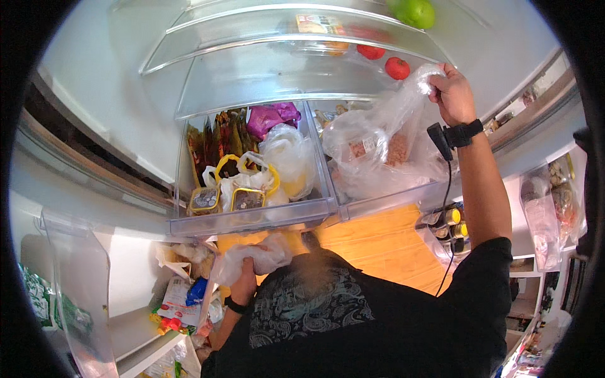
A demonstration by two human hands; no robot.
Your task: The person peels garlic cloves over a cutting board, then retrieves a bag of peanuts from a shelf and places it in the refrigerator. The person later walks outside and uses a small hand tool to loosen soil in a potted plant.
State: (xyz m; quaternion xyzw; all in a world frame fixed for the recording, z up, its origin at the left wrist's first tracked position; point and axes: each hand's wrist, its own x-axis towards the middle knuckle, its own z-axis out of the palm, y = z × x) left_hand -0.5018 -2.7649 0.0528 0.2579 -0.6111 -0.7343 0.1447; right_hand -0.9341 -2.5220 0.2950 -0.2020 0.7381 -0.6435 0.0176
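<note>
My right hand (451, 92) pinches the gathered top of a clear plastic bag (401, 113), raised above the right refrigerator drawer (392, 203). The lower part of the bag rests in that drawer, around reddish-brown contents (398, 149) that I cannot name. My left hand (246, 279) grips a crumpled whitish plastic bag (255, 255) low in front of my body, outside the drawers; what it holds is unclear. In the left drawer (255, 222) are upright dark packets (224, 137), a purple bag (272, 118), a knotted white bag (286, 146) and yellow-rimmed containers (248, 198).
Glass shelves (246, 85) extend above the drawers, with red tomatoes (397, 68), a plastic-wrapped package (321, 26) and a green fruit or vegetable (416, 13). Door bins hold packets (179, 302) on the left and yellow-capped bottles (453, 217) on the right. A cable (446, 198) hangs from my right wrist.
</note>
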